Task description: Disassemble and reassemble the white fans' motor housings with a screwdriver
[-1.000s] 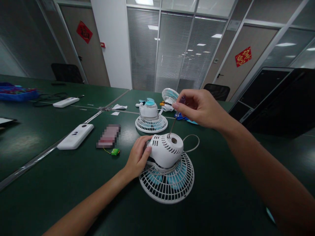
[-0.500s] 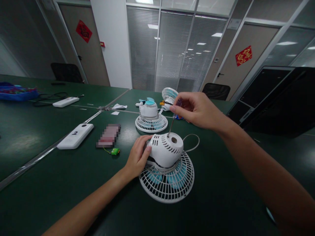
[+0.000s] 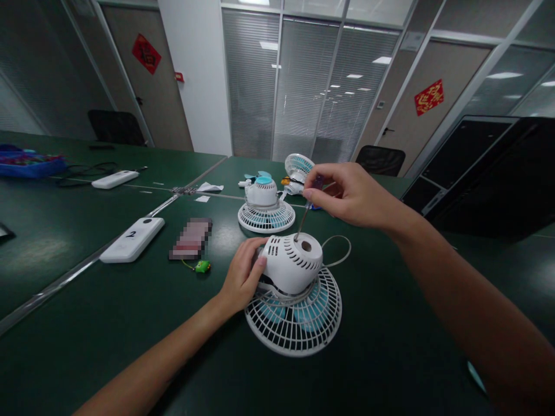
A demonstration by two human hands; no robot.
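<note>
A white fan [image 3: 288, 271] lies face down on the dark green table, its grille against the top and pale blue blades showing through. My left hand [image 3: 243, 271] grips the side of its motor housing, thumb toward me. Above it, my right hand [image 3: 340, 193] pinches the handle of a screwdriver [image 3: 302, 222]. The shaft slants down, and its tip meets the top of the housing beside a round hole. The tip itself is sunk out of sight. A pale cord [image 3: 342, 248] loops out on the fan's right.
Behind stand a second face-down fan [image 3: 262, 216] and a third fan [image 3: 299, 164]. To the left lie a blurred-out phone [image 3: 192, 238], a green trinket [image 3: 202, 266], a white case marked 2 [image 3: 132, 240], another white case [image 3: 115, 179] and a blue tray [image 3: 32, 167]. A black monitor [image 3: 489, 179] rises at right.
My right hand has turned slightly on the screwdriver handle, its fingers shifted a little to the right. The left hand and the fan stay put.
</note>
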